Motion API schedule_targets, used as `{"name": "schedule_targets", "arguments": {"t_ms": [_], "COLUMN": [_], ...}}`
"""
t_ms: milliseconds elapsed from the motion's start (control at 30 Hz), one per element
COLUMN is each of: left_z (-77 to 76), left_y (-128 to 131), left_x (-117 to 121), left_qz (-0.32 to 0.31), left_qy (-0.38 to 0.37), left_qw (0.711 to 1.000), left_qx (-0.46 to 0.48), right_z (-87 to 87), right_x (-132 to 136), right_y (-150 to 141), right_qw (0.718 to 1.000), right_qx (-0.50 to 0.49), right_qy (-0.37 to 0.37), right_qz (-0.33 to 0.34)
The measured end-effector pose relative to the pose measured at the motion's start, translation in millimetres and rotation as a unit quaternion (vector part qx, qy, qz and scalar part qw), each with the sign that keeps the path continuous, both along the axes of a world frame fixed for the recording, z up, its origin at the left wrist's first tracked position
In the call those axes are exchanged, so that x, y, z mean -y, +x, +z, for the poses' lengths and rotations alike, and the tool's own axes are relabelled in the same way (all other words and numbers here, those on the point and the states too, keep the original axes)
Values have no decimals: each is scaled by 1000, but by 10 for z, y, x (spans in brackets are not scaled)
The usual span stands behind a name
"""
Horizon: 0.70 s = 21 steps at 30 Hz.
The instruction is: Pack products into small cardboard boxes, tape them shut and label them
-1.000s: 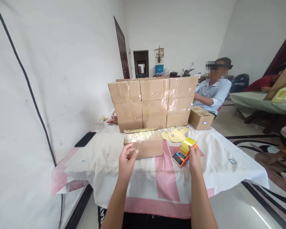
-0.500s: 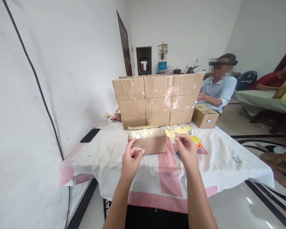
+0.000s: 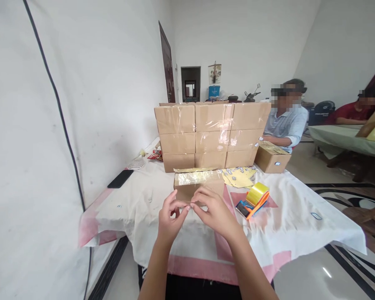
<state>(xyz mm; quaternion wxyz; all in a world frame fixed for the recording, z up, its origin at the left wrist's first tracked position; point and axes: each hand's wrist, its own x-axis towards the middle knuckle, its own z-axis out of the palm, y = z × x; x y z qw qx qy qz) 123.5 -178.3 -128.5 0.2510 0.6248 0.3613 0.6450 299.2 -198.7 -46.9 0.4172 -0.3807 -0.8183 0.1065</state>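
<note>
My left hand (image 3: 172, 214) and my right hand (image 3: 210, 208) meet fingertip to fingertip, both pinched, in front of a small cardboard box (image 3: 203, 178). Whatever is between the fingers is too small to make out. Shiny tape covers the top of this box, and a flap stands up along its back edge. To the right of my right hand a tape dispenser (image 3: 253, 201) with a yellow roll and orange sides lies on the cloth. Behind it are yellow sheets of stickers (image 3: 239, 176), some with labels on them.
Stacked taped cartons (image 3: 211, 133) form a wall at the back of the cloth-covered table (image 3: 137, 225). Another carton (image 3: 272, 157) with a label stands right of them. A black phone (image 3: 120, 179) lies at left. A person (image 3: 286, 121) sits behind, another farther right.
My right hand has moved left from beside the tape dispenser to meet my left hand, uncovering the dispenser. The view has shifted slightly; the box stays in place.
</note>
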Motion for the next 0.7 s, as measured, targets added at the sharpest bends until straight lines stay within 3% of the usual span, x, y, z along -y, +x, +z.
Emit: {"name": "schedule_targets", "arguments": {"t_ms": [133,200,267,367,467,567,700], "left_z": [77,44,-57,-221,-237,-82,188], "left_y": [-38,-119,-235,-407,-480,-413,-212], "left_x": [-55,-117,-178,-230,-244,-272,-380], "left_qz": [-26,-31,-11,19,45,57,54], "left_qy": [-165,-256,-301,-309,-290,-250,-188], "left_qw": [986,965,949,946,952,965,981], "left_qx": [2,-46,-89,-93,-83,-62,-2], "right_z": [2,19,70,214,384,490,462], "right_x": [-11,-34,-75,-200,-431,-731,-1119], "right_y": [-83,-102,-69,103,333,414,160], "right_qw": [997,997,998,993,977,957,959], "right_qx": [52,38,-17,-87,-166,-224,-185], "right_qy": [45,54,49,18,-55,-147,-197], "right_qz": [-29,-28,-31,-82,-123,-108,-80]}}
